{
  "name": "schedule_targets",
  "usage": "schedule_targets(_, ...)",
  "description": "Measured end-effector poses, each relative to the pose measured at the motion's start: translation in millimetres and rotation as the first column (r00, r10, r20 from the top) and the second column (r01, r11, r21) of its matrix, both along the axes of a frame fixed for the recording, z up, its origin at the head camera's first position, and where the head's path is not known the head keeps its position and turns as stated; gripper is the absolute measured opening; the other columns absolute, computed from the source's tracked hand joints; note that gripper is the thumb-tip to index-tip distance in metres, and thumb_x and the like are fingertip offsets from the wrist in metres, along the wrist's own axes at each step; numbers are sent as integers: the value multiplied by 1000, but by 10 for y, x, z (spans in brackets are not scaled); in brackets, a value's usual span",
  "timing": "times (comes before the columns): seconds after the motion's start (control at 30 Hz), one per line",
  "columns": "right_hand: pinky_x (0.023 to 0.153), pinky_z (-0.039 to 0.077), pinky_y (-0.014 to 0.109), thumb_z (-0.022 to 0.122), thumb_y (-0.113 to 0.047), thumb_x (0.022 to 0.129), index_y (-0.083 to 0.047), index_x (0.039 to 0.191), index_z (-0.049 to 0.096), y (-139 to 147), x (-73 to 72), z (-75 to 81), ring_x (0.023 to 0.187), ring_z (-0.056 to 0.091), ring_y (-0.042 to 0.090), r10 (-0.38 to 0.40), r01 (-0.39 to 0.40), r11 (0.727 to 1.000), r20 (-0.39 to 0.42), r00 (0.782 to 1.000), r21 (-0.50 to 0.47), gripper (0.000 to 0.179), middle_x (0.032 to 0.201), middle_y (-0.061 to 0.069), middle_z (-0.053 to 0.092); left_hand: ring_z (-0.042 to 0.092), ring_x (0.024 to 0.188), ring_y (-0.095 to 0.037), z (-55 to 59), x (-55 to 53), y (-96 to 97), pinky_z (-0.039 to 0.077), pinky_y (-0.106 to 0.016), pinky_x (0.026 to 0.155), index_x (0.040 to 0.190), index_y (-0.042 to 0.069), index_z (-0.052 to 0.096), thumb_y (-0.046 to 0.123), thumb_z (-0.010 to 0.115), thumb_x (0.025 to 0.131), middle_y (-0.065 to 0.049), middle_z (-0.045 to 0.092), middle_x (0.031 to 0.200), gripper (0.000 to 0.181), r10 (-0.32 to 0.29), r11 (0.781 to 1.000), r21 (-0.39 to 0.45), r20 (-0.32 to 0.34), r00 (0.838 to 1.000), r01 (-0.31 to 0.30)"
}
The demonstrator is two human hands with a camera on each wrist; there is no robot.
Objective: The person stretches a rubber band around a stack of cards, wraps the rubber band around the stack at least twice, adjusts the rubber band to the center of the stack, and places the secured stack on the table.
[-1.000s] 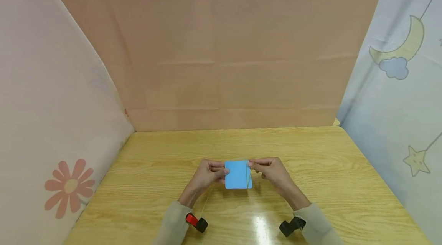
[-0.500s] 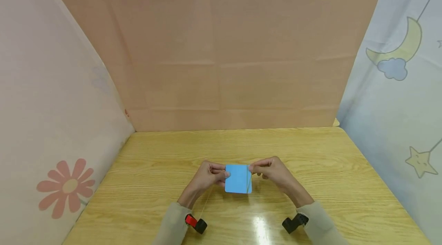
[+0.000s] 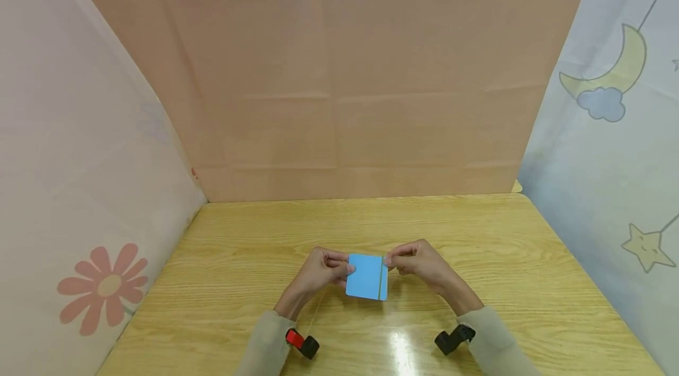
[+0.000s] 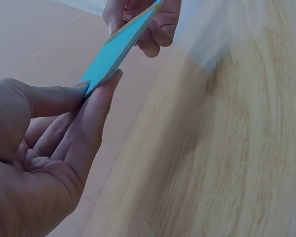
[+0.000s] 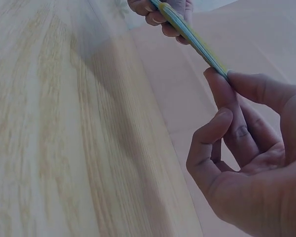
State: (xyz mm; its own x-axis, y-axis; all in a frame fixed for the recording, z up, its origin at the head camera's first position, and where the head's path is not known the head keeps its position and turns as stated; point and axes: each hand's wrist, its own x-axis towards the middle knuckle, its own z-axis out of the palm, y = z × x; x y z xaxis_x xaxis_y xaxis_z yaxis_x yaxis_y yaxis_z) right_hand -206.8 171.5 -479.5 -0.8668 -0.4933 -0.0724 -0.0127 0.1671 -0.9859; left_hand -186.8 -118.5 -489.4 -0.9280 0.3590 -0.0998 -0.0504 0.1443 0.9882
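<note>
A small, thin blue notebook [image 3: 364,279] with rounded corners is held up over the table between both hands. Around it, near its right edge, runs a yellow elastic band [image 3: 380,283]. My left hand [image 3: 318,273] pinches the left edge, thumb on the front cover and fingers behind. At the upper right corner, beside the band, my right hand [image 3: 421,265] pinches the edge between thumb and index finger. The right wrist view shows the notebook edge-on, with thin layers and the band [image 5: 180,24] along it. The left wrist view shows its blue cover [image 4: 111,61] tilted.
The wooden table [image 3: 254,228] lies below the hands. A plain peach cloth [image 3: 339,99] hangs behind it, and patterned cloths stand at the left [image 3: 106,158] and right [image 3: 583,187]. Each wrist carries a small black camera; a thin thread [image 3: 316,311] hangs by the left one.
The band's two strands, spread in a narrow V before, now lie together as one straight line. The notebook has come slightly lower and tilted a little; both hands keep their grip.
</note>
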Motion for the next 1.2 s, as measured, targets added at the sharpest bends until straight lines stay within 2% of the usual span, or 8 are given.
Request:
schedule_targets(0.13, 76, 57, 33, 71, -16, 101, 9, 111, 76, 6, -2, -7, 86, 66, 18, -2, 2, 1000, -2, 1000, 1, 28, 99, -3, 76, 72, 70, -11, -10, -10, -8, 69, -43, 76, 128, -10, 69, 8, 71, 100, -19, 81, 101, 34, -5, 1000, -3, 1, 1000, 5)
schedule_targets(0.3, 83, 67, 38, 71, -15, 101, 12, 117, 73, 7, -7, -3, 87, 75, 16, 6, -4, 999, 38, 999, -38, 31, 97, -1, 77, 74, 77, -10, -36, -24, -14, 68, -43, 80, 127, -6, 71, 14, 73, 100, -10, 81, 98, 33, -16, 1000, 10, 12, 1000, 16)
schedule_targets(0.47, 86, 67, 42, 73, -16, 100, 11, 119, 72, -8, -9, 20, 85, 78, 17, -3, 11, 997, 104, 995, -73, 33, 94, 1, 79, 78, 83, -12, -65, -22, 1, 68, -43, 83, 129, -4, 71, 16, 73, 100, -15, 82, 103, 35, -23, 998, 52, 27, 999, 21)
schedule_targets(0.6, 87, 67, 44, 72, -17, 101, 11, 120, 71, -9, -11, 24, 84, 79, 17, -6, 17, 996, 128, 992, -86, 33, 93, 2, 79, 79, 85, -13, -84, -18, 15, 68, -38, 82, 131, -5, 70, 16, 73, 100, -19, 80, 108, 37, -4, 997, 76, 48, 999, 0)
schedule_targets(0.73, 88, 67, 45, 73, -16, 101, 12, 121, 69, -3, -24, 13, 84, 79, 17, -4, 20, 995, 147, 989, -102, 34, 92, 2, 79, 79, 87, -14, -96, -17, 23, 68, -34, 82, 131, -6, 70, 16, 72, 101, -21, 80, 111, 37, 5, 996, 86, 63, 998, -10)
schedule_targets(0.87, 89, 66, 45, 73, -16, 100, 13, 122, 68, 7, -28, 19, 85, 79, 17, 2, 15, 994, 152, 988, -109, 36, 92, 2, 79, 79, 89, -14, -106, -14, 27, 67, -33, 82, 131, -6, 70, 17, 70, 103, -19, 80, 111, 36, -13, 995, 99, 76, 997, 6)
schedule_targets(1.07, 89, 66, 43, 71, -14, 102, 15, 124, 67, 25, -54, 54, 87, 79, 17, 42, -28, 995, 149, 988, -92, 37, 95, 3, 80, 77, 83, -11, -129, -10, 28, 67, -30, 78, 130, -7, 70, 14, 69, 103, -11, 81, 102, 34, -12, 994, 109, 93, 996, 2)
schedule_targets(1.2, 90, 66, 46, 69, -15, 103, 14, 127, 68, 18, -126, 84, 90, 80, 21, 102, -97, 994, 142, 985, -44, 37, 101, 10, 80, 78, 82, -12, -155, -22, 16, 67, -30, 76, 128, -8, 70, 13, 70, 102, -16, 81, 103, 34, -6, 993, 116, 89, 996, -4)
